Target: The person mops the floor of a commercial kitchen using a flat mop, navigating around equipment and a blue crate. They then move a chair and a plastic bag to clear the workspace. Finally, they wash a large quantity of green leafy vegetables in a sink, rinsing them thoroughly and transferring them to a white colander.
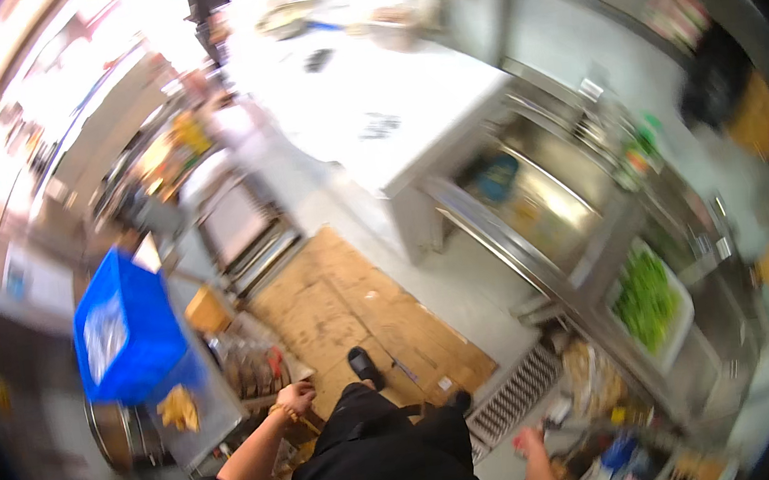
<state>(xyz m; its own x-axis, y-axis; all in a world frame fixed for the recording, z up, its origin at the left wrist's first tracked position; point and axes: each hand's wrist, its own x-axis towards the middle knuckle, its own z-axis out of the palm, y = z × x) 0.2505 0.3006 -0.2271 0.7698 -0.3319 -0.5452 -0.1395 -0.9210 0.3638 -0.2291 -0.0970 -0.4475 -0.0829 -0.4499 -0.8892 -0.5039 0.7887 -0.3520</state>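
My left hand [296,398], with a beaded bracelet at the wrist, hangs at my side with its fingers curled. Nothing shows in it. Nearest to it is an open cardboard box [251,369] of plastic-wrapped brown goods. My right hand [529,439] is low on the other side, blurred, beside a metal floor drain grate [512,392]; whether it holds anything is unclear. Flattened cardboard [335,302] covers the floor under my dark slippers [365,367].
On the left, a blue plastic crate [152,323] and yellowish gloves [178,409] rest on a metal table [210,395]. To the right are a steel sink [567,219] and a white tub [681,313] of green vegetables. A white worktable [413,116] stands ahead; a person [205,11] is beyond.
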